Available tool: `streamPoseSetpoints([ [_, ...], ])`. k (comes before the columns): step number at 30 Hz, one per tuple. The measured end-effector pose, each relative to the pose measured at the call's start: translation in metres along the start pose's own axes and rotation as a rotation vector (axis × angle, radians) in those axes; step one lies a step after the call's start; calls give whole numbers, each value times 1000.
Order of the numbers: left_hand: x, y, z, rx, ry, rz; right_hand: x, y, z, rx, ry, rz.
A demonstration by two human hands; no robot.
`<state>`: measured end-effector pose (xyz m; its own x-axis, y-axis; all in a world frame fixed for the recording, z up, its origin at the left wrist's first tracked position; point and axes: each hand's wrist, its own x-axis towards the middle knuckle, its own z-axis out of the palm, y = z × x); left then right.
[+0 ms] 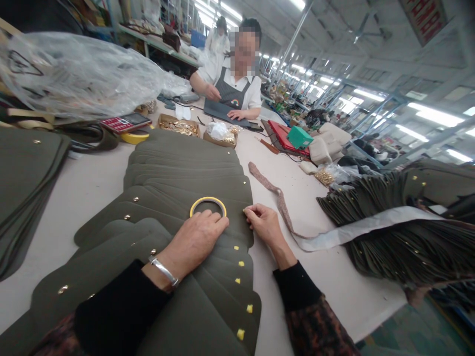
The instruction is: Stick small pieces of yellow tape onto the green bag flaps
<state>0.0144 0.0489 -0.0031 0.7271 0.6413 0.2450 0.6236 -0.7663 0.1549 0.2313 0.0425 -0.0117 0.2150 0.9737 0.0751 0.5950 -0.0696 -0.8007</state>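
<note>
Grasping the tape roll (208, 199), left grip (195, 237) covers its near side — right grip (266, 223) unclear.

One camera, worn on the person's head, looks forward and down upon the tabletop (322, 277). The tape roll (208, 199) lies close to the middle of this view, seen from above at a slant. On the near side of the roll, the person's sleeves (120, 301) enter, closest to the lens. Beyond the roll, the wide view reaches a co-worker (232, 94) and, farther, the ceiling lamps (434, 114).
</note>
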Motion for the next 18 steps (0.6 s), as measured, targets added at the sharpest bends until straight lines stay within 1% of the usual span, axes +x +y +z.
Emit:
streamPoseSetpoints([
  [4, 0, -1, 2, -21, -6, -4, 4, -2, 3, -239, 34, -153],
  [8, 0, -1, 2, -34, -4, -6, 8, -3, 4, -316, 14, -204],
  [11, 0, -1, 2, -32, 0, -7, 10, -1, 3, -288, 18, -174],
  [14, 0, -2, 3, -27, 0, -12, 9, 5, -1, -136, 22, -52],
  [15, 0, -2, 3, -27, 0, -15, 7, 7, -2, -80, 26, -32],
  [16, 0, -2, 4, -27, 2, -17, 6, 10, -4, -44, 30, -43],
  [17, 0, -2, 4, -28, 3, -18, 4, 11, -5, -42, 39, -89],
  [18, 0, -2, 4, -29, 5, -19, 3, 12, -5, -75, 49, -165],
])
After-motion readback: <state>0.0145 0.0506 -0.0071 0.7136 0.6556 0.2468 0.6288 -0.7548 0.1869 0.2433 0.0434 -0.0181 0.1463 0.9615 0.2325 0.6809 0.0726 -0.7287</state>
